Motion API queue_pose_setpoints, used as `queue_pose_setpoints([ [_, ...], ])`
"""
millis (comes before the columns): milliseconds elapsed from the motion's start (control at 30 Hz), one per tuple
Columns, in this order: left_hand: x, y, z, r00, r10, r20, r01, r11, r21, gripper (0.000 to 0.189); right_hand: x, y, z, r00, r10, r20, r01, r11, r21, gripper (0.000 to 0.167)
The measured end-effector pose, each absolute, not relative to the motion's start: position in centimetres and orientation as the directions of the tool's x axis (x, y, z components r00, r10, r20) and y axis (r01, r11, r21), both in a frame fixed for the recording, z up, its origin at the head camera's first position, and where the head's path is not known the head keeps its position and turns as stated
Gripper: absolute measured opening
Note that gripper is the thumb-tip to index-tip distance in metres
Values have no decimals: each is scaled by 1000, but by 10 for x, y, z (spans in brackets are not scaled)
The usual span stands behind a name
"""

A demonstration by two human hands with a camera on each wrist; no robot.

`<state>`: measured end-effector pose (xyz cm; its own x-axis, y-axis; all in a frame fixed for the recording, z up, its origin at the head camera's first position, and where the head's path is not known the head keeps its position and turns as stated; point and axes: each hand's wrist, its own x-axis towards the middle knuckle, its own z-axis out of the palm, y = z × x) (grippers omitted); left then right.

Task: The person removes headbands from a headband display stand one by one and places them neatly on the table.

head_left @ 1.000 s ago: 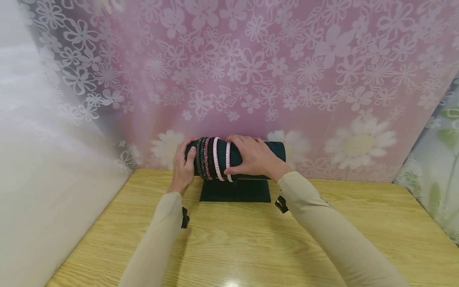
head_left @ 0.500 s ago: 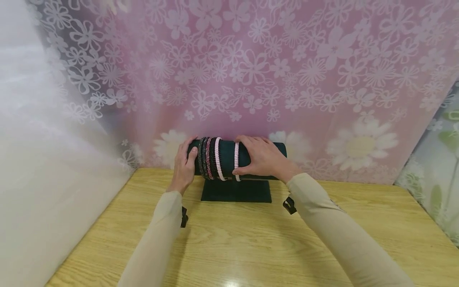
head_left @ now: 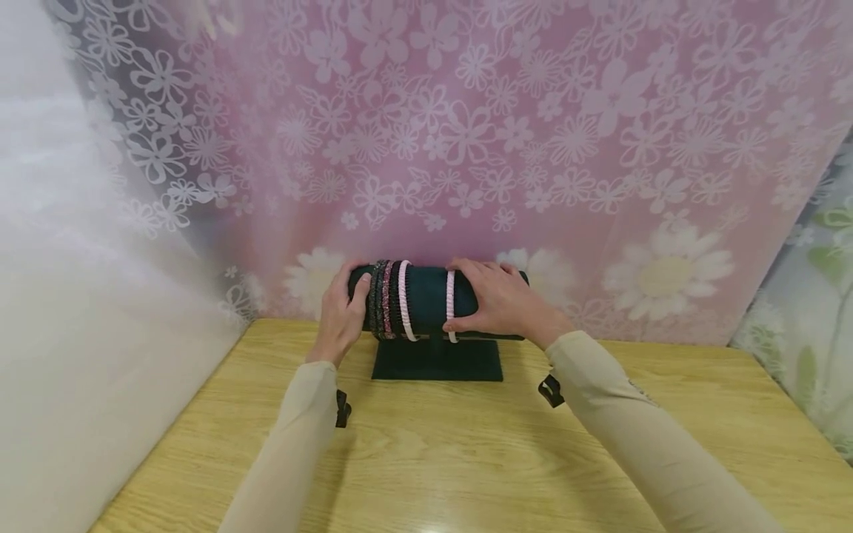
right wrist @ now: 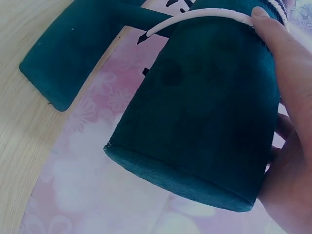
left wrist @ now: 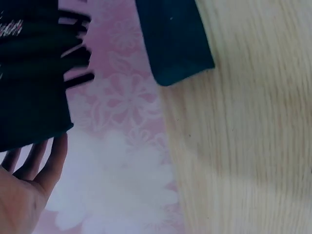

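A dark green velvet headband stand (head_left: pixel 426 300), a padded roll on a flat base, stands near the back of the table. My left hand (head_left: pixel 341 317) grips the roll's left end, thumb in front; its fingers (left wrist: pixel 54 163) show at that end in the left wrist view. Around the roll's middle right sits a pale pink headband (head_left: pixel 450 292), pinched by my right hand (head_left: pixel 506 302) between thumb below and fingers above. In the right wrist view the thumb lies against this headband (right wrist: pixel 209 13), whose dark-tipped end sticks out past the roll.
Beside my left hand, several headbands are bunched on the roll: a second pale pink headband (head_left: pixel 403 300), a pink glittery headband (head_left: pixel 386 300) and dark ones. The wooden table (head_left: pixel 426 444) extends in front. A flowered pink curtain (head_left: pixel 426 148) hangs close behind the stand.
My right hand has slid the pale pink headband rightward along the roll, widening the gap to the other pink one. My left hand stays on the left end.
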<state>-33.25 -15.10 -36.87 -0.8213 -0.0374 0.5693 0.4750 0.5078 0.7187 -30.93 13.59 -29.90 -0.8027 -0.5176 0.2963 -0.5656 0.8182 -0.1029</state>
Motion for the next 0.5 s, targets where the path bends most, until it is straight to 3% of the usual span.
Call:
queue_pose_setpoints([
  [200, -333, -151, -375, -798, -55, 600, 477, 552, 684, 54, -310, 134, -301, -806, -521, 282, -566, 818, -105, 96],
  [500, -342, -153, -385, -752, -25, 658, 552, 520, 651, 52, -310, 136, -300, -802, -518, 297, -564, 820, -94, 95],
])
